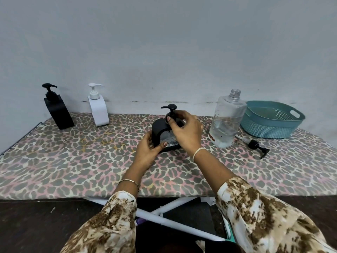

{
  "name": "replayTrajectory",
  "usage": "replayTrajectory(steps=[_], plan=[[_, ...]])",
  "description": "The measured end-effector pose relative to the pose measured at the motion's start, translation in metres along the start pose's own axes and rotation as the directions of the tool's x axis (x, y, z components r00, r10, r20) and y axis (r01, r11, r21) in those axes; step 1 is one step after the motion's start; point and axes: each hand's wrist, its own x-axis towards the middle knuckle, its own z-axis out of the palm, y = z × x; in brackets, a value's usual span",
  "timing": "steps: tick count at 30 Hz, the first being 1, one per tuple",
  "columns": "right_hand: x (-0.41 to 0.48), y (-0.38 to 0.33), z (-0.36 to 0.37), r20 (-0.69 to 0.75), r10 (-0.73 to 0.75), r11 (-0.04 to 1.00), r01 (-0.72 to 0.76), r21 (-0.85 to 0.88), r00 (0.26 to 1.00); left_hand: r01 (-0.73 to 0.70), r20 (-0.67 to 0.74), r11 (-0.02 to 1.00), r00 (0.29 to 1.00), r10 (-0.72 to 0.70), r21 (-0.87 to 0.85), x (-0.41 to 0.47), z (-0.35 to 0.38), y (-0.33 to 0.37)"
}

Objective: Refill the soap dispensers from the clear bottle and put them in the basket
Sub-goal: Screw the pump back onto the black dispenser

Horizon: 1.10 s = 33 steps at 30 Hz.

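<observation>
A black soap dispenser stands at the middle of the table. My left hand grips its base from the left, thumb across the front. My right hand pinches the collar of its black pump head from the right. The clear bottle stands uncapped to the right, partly filled with clear liquid. A teal basket sits at the far right, nothing visible inside it. Another black dispenser and a white dispenser stand at the back left against the wall.
A loose black pump with its tube lies on the table between the clear bottle and the basket. The leopard-print table cover spreads left and in front of my hands. White crossed table legs show below the near edge.
</observation>
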Motion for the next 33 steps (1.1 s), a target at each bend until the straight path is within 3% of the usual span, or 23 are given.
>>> replayTrajectory(steps=[3, 8, 11, 14, 21, 26, 29, 33], plan=[[0.005, 0.000, -0.001, -0.050, 0.008, 0.999, -0.010, -0.047, 0.999, 0.007, -0.005, 1.000, 1.000, -0.007, -0.007, 0.001, 0.000, 0.000], [0.005, 0.004, -0.002, 0.130, 0.027, 0.993, -0.011, -0.120, 0.991, 0.000, -0.007, 1.000, 1.000, 0.000, -0.001, 0.001, 0.001, 0.000], [0.007, 0.002, -0.002, 0.082, 0.030, 0.974, -0.010, -0.228, 0.996, -0.008, -0.006, 1.000, 1.000, 0.008, -0.002, 0.002, 0.001, -0.002], [0.009, -0.005, -0.002, 0.031, 0.125, 0.956, -0.112, -0.270, 0.992, 0.000, -0.006, 1.000, 1.000, 0.000, -0.008, 0.003, 0.000, -0.004], [0.007, 0.004, -0.001, 0.180, 0.044, 0.995, -0.026, -0.099, 0.983, -0.004, -0.013, 0.999, 1.000, 0.003, -0.040, 0.003, 0.001, -0.002], [0.009, 0.003, 0.003, 0.044, 0.080, 0.971, -0.068, -0.228, 0.996, 0.008, -0.006, 0.999, 1.000, -0.008, -0.052, 0.004, 0.000, -0.003], [0.010, 0.000, 0.006, 0.000, 0.108, 0.970, -0.105, -0.220, 0.994, 0.008, -0.002, 0.999, 1.000, -0.009, -0.051, 0.004, 0.000, -0.003], [0.010, 0.010, 0.005, 0.167, 0.065, 0.997, -0.056, -0.057, 0.984, 0.020, -0.002, 0.998, 1.000, -0.020, -0.058, 0.005, 0.000, -0.004]])
